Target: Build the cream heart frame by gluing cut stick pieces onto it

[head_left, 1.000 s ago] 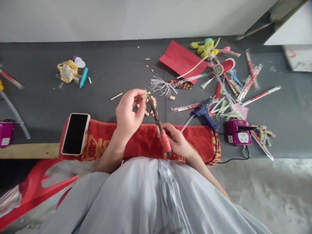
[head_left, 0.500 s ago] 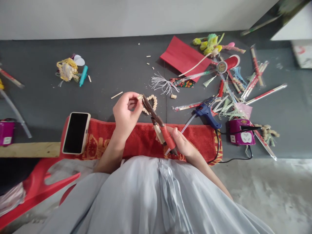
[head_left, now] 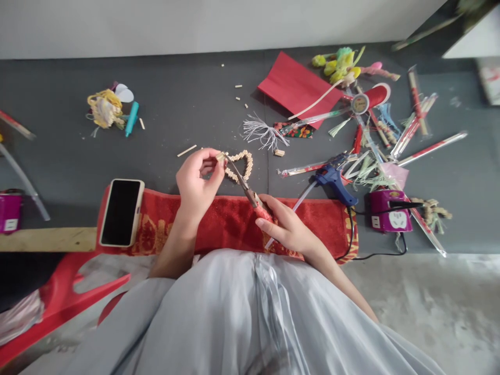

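Between the thumb and fingers of my left hand (head_left: 199, 179) is a small bundle of short pale sticks (head_left: 221, 157). My right hand (head_left: 283, 221) is wrapped round the red handles of a pair of pliers (head_left: 250, 192), whose fine jaws point up and left. The jaw tips reach the bundle; I cannot tell whether they grip it. Just behind the jaws, a heart-shaped outline of pale stick pieces (head_left: 249, 165) lies on the dark table. A thin stick (head_left: 186, 151) rests left of it, and a small stick bundle (head_left: 279, 153) to the right.
A red towel (head_left: 230, 224) runs along the front edge, with a phone (head_left: 122, 212) at its left end. Right of my hands lie a blue glue gun (head_left: 334, 182) with a cord, a purple power socket (head_left: 389, 211), red paper (head_left: 295, 86), a thread spool (head_left: 371, 99) and wrapped sticks.
The pliers have turned in my right hand, so they show edge-on and their handles look closer together. My right hand has shifted slightly up, and my left hand slightly left with the bundle.
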Demonstrator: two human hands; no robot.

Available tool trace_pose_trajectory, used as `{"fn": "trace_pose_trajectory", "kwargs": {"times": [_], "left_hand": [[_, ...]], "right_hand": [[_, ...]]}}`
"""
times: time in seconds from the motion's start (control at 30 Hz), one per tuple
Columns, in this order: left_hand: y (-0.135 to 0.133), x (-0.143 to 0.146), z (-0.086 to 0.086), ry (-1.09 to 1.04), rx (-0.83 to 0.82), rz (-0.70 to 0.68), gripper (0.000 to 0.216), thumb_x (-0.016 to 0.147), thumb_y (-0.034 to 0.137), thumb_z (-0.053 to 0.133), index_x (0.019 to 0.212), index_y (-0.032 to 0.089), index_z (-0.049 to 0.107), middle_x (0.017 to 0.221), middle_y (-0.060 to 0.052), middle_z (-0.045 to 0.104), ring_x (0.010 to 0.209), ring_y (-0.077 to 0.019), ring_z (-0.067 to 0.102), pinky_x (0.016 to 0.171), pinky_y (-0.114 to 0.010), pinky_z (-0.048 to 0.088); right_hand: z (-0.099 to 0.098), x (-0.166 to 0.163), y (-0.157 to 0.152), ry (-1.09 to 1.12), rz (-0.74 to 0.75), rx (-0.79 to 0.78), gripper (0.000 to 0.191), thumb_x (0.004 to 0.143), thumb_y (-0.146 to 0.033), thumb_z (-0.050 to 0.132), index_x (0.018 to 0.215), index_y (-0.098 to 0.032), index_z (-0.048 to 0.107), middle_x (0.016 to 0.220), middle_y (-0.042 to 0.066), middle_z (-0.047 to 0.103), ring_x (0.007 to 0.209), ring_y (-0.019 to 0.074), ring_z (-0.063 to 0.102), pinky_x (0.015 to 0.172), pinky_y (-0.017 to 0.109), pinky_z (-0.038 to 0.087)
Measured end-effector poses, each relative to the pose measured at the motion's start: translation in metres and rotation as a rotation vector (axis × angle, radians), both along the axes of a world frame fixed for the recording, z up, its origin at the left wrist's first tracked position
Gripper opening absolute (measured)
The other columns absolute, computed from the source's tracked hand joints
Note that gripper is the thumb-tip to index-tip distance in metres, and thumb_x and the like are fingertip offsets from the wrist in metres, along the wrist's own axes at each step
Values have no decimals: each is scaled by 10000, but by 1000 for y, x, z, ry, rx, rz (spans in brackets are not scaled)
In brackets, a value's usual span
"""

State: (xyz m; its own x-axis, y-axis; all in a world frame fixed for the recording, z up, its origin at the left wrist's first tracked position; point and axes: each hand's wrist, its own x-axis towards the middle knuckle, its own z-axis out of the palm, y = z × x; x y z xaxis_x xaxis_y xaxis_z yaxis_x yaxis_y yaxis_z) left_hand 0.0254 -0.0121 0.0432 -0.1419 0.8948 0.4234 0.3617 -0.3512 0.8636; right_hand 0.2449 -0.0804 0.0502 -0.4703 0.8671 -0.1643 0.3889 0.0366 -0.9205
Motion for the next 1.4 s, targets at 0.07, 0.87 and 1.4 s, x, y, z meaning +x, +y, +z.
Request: {"fn": "trace_pose_trajectory", "kwargs": {"times": [0.07,0.87,1.4], "left_hand": [[-1,-1,0,12,20,-8,115,885,249,649,972,179,675,914,-15,737,783,-87,729,739,-157,606],[0,-5,28,646,294,20,212,1055,274,413,1011,206,609,801,-11,696,763,-133,668,716,-248,478],[8,-24,52,573,-59,-326,280,1015,287,420,785,205,557,678,23,607,656,-120,601,676,-240,469]], "right_hand": [[0,0,0,-20,-2,31,567,947,-607,502,1283,-150,501,1106,124,700,965,251,661,875,402,524],[2,2,1,-69,-22,381,454,1005,-545,470,1290,-197,403,1181,146,650,1053,252,655,862,387,568],[2,8,8,-86,83,326,501,983,-540,510,1318,-180,414,1189,154,629,1056,269,643,890,414,556]]}}
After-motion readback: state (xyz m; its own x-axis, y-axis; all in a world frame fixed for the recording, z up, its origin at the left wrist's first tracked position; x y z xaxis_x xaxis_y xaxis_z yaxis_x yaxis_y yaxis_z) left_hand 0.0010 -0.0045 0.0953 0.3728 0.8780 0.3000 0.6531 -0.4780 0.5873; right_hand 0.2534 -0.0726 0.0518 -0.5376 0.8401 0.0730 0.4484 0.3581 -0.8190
